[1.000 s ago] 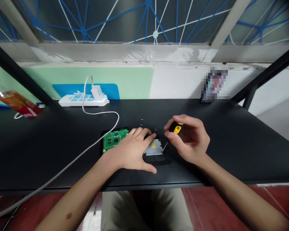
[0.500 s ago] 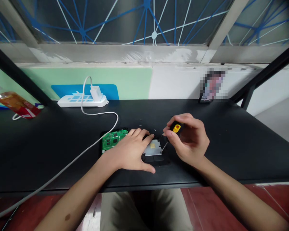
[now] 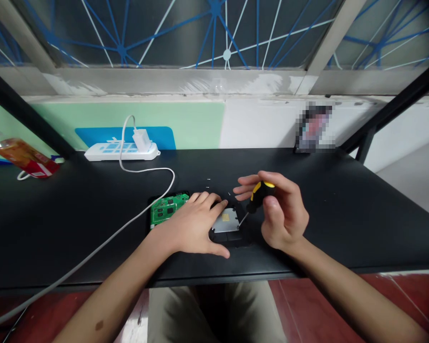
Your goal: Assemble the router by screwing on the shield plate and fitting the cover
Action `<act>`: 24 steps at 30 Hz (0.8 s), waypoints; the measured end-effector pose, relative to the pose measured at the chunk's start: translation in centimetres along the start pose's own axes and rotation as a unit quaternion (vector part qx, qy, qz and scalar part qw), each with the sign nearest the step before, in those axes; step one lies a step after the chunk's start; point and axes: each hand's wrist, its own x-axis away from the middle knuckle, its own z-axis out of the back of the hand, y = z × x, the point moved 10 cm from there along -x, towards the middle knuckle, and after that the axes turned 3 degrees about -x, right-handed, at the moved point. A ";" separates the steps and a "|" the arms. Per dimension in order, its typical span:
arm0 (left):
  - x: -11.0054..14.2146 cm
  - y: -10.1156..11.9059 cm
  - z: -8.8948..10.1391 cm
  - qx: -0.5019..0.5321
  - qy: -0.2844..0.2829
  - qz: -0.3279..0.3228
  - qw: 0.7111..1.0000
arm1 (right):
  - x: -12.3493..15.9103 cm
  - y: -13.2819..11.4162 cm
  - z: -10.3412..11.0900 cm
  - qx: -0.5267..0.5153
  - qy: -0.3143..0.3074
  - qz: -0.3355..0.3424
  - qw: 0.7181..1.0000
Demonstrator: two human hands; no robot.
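My left hand [image 3: 196,221] lies flat, fingers spread and thumb out, across a black plastic casing [image 3: 232,237] and part of a green circuit board [image 3: 167,209]. A silver metal plate [image 3: 227,224] with a small yellowish square shows beside its fingers. In my right hand [image 3: 284,209] is a black-and-yellow screwdriver [image 3: 260,196], held between thumb and fingers with the other fingertips extended. The screwdriver leans, its thin shaft reaching the lower right corner of the metal plate. Whatever screw sits under the tip is too small to make out.
Several tiny screws [image 3: 208,179] lie behind the casing. A white cable [image 3: 146,170] runs from a power strip [image 3: 121,151] past the circuit board. At the left is a drink bottle [image 3: 26,157]; a phone-like object [image 3: 312,128], blurred out, leans on the wall at the right.
My right hand has loosened and shifted its fingers on the screwdriver, so more of the handle shows. The tip stays at the plate's corner. My left hand has hardly moved.
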 end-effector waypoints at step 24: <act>0.1 -0.1 0.1 0.004 0.005 -0.004 1.000 | 0.0 -0.1 0.4 -0.031 0.020 0.005 0.999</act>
